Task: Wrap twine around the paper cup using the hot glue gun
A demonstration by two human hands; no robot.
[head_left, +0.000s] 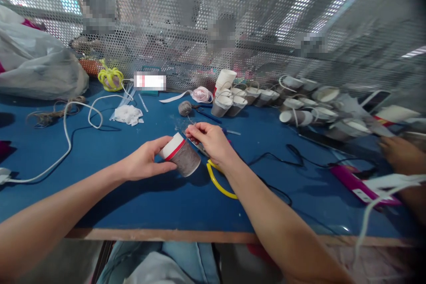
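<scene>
A paper cup (186, 158) lies tilted above the blue table, its lower part wrapped in grey yarn, with a red band and a white section bare. My left hand (151, 157) grips it around the white end. My right hand (209, 140) pinches a strand of grey yarn beside the cup's upper edge. From there the strand leads up to a small ball of grey yarn (185, 108). Under my right hand are yellow-handled scissors (219, 185), their blades partly hidden.
Several wrapped cups with handles (222, 104) stand at the back right. A white cable (66, 137) runs across the left side. White scraps (128, 114) and a pink ribbon roll (201, 94) lie farther back. Another person's hand (404, 153) is at the right, near a magenta glue gun (362, 186).
</scene>
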